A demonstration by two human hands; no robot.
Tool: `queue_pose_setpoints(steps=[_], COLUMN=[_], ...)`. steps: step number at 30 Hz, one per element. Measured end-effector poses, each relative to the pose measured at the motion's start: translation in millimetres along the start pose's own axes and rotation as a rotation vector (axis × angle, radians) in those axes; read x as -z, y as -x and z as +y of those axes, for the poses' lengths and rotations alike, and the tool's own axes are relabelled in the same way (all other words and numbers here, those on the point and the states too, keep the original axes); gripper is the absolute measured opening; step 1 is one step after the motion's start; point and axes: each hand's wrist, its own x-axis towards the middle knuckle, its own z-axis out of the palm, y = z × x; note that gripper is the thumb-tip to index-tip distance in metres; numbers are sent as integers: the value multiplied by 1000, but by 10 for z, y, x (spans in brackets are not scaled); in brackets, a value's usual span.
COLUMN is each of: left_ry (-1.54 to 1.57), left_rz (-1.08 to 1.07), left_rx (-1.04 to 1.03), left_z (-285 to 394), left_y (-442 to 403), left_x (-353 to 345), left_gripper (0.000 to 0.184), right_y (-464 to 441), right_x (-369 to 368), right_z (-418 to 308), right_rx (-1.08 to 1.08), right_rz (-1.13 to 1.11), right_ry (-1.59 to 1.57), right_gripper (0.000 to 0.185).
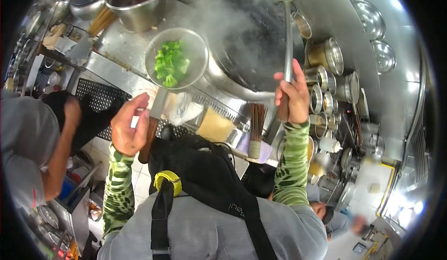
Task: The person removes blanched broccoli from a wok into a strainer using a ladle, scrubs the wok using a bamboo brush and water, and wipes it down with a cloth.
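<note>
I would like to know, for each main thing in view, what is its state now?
Green vegetable pieces, gathered inside the strainer
Strainer, uncovered, holding the pieces
Left hand, open, beside the strainer's handle; contact unclear
Ladle, held, bowl end away from the person
Right hand, closed around the ladle
Wok, uncovered, steam above
Pot, uncovered, dark contents

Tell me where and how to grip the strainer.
Grip the strainer by its brown handle, probably best coming from the left with the left hand, which is beside it. The long handle points back toward the body, away from the steaming wok. Greens sit inside, so keep it level.
</note>
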Motion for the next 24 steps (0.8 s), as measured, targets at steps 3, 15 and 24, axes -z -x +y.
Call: queue_pose_setpoints(steps=[3,15,24], left_ry=[20,-33,73], left_rz=[73,190,75], left_rx=[-37,65,-29], left_z=[-109,-250,-559], left_y=[57,602,429], left_x=[82,558,541], left_gripper=[29,28,28], right_y=[-536,-2665,-1460], right_x=[-397,-1576,-951], right_z=[131,377,-310], right_rx=[-56,-121,-275], right_rz=[-52,-145,-264], right_ry=[39,529,-723], right_gripper=[73,74,27])
